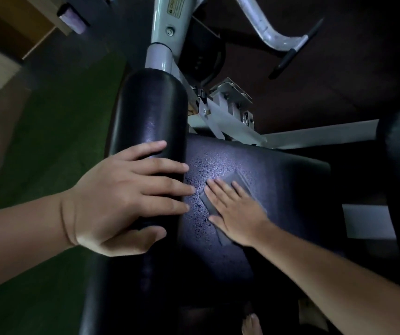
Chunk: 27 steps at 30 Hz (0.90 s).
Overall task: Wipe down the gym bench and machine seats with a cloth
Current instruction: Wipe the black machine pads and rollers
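Cloth (209, 204) is pressed flat on the droplet-speckled seat (278, 180) by the right hand (238, 211), fingers (220, 187) straight, slightly apart. Roller pad (148, 112) left of the seat is covered by the left hand (119, 197), fingers spread.

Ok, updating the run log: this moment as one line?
right hand flat on cloth on seat pad | left hand rests on roller pad | droplets beside cloth

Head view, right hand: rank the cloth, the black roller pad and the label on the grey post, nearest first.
1. Cloth: directly under the flat right hand, on the seat pad.
2. Black roller pad: to the hand's left, beside the seat pad.
3. Label: on the grey post, at the top of the frame.
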### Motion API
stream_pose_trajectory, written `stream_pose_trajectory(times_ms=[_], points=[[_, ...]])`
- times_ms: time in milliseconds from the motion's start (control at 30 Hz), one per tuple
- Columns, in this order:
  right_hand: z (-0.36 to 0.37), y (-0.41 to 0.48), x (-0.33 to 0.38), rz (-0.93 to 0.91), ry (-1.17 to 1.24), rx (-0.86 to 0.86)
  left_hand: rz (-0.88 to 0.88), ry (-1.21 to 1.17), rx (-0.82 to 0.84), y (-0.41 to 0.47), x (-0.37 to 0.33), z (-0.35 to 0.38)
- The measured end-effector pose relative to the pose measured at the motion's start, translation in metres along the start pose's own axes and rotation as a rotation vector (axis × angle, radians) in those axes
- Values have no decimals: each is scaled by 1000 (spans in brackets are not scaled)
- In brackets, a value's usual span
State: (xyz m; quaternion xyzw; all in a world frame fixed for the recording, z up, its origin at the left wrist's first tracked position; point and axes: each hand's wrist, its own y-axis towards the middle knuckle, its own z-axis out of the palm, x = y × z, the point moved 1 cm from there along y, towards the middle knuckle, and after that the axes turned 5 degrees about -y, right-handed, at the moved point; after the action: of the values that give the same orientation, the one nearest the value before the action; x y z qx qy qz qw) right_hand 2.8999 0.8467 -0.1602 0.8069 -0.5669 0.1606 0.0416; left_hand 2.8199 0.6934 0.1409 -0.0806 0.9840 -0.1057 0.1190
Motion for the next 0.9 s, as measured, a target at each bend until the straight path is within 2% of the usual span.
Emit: stream_pose_trajectory(times_ms=[67,167,233,333,400,467,533,633,700,767,833,900], points=[[-16,36,-21,63,-24,-39,-6,3,-2,0,0,0],[-36,78,-21,314,96,-64,-11,5,8,0,-1,0],[-36,78,11,294,147,-55,-12,11,10,1,0,0],[-19,44,56,35,101,-50,-16,9,12,1,-1,-1],[-17,43,52,-45,104,-57,-14,14,10,1,-1,-2],[-28,68,34,27,104,-57,-13,12,6,1,-1,-1],[-48,104,15,176,106,-45,-11,13,-8,1,-1,0],[-59,129,18,298,131,-60,-8,16,-7,1,-1,0],[-48,116,44,215,98,-42,-6,10,0,1,-1,-1],[-28,87,72,24,18,-55,-3,17,-3,1,-1,-1],[-27,77,69,-129,7,-44,0,26,-9,1,-2,-1],[-39,97,43,-106,5,-51,4,18,-15,1,-1,-1]])
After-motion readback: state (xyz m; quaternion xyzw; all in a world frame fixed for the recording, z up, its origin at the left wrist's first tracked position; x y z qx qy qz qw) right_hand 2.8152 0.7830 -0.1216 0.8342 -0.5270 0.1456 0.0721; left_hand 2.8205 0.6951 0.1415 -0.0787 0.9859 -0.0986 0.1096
